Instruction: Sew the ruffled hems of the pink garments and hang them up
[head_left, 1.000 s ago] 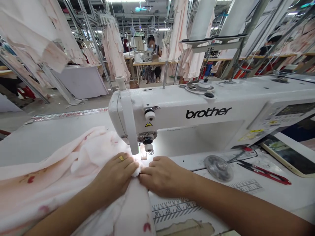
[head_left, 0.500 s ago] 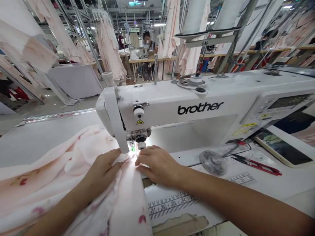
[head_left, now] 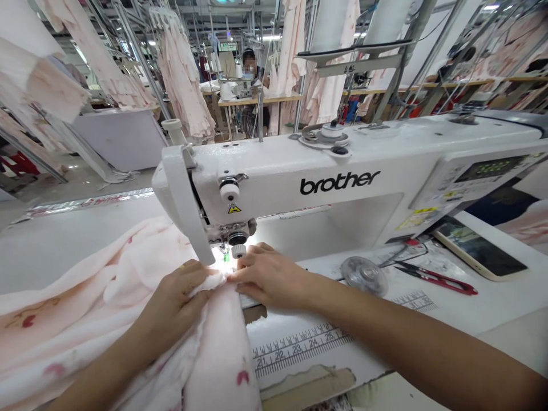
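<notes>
Pale pink printed fabric (head_left: pixel 222 342) runs from the front edge up to the needle area of a white sewing machine (head_left: pixel 274 177). My left hand (head_left: pixel 182 291) pinches a gathered fold of it just left of the needle, thumb and fingers closed. To the right of the presser foot, my right hand (head_left: pixel 268 277) has its fingers bent and pressed together on the fabric's edge. A bright lamp lights the spot between both hands. The foot and needle are partly hidden by glare and the machine head. More fabric lies bunched to the left.
On the right of the table lie a clear bobbin-like disc (head_left: pixel 363 275), red-handled thread snips (head_left: pixel 436 278) and a phone (head_left: pixel 482 248). A printed ruler (head_left: pixel 299 348) runs along the front. Thread cones (head_left: pixel 329 25) stand above; a co-worker (head_left: pixel 250 68) sits behind.
My left hand has lifted a fold of fabric closer to the needle, and my right fingers have shifted toward it. The whole view has moved slightly, with the machine sitting further left.
</notes>
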`<state>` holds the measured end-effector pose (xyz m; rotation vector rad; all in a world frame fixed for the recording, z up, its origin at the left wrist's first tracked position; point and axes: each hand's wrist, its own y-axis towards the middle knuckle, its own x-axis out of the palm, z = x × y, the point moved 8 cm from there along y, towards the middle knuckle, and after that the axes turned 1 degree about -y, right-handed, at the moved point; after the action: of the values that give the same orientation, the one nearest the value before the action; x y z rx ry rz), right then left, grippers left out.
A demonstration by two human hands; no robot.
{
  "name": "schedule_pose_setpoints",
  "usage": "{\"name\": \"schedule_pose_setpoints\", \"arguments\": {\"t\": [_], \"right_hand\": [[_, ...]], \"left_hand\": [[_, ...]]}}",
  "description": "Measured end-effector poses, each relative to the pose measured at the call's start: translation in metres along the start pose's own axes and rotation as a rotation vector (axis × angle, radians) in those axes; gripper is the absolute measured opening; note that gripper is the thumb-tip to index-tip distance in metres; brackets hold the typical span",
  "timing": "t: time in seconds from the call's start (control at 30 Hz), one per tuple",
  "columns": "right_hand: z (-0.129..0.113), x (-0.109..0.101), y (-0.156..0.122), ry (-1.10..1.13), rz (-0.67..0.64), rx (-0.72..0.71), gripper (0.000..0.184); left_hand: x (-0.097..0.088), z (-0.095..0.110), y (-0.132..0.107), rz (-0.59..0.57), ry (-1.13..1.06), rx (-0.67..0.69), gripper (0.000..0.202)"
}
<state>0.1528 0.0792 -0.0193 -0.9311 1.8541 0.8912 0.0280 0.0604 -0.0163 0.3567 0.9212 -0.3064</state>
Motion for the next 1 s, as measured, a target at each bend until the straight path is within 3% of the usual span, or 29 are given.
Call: {"name": "schedule_pose_setpoints", "arguments": {"t": [0.17, 0.27, 0.57, 0.73, 1.0], "right_hand": [[-0.012, -0.002, -0.004, -0.106, -0.072, -0.194, 0.013], [-0.012, -0.003, -0.006, -0.098, -0.098, -0.219, 0.015], [-0.006, -0.003, -0.005, -0.121, -0.088, -0.180, 0.015], [-0.002, -0.006, -0.004, -0.162, -0.023, -0.120, 0.016], [-0.008, -0.004, -0.004, -0.134, -0.065, -0.137, 0.016]], "left_hand": [[0.014, 0.020, -0.007, -0.120, 0.213, 0.266, 0.025], [0.016, 0.025, -0.010, -0.129, 0.267, 0.325, 0.025], [0.011, 0.010, 0.000, -0.188, -0.010, 0.156, 0.024], [0.016, 0.014, -0.004, -0.274, 0.035, 0.140, 0.027], [0.019, 0.022, -0.018, -0.095, 0.310, 0.329, 0.031]]}}
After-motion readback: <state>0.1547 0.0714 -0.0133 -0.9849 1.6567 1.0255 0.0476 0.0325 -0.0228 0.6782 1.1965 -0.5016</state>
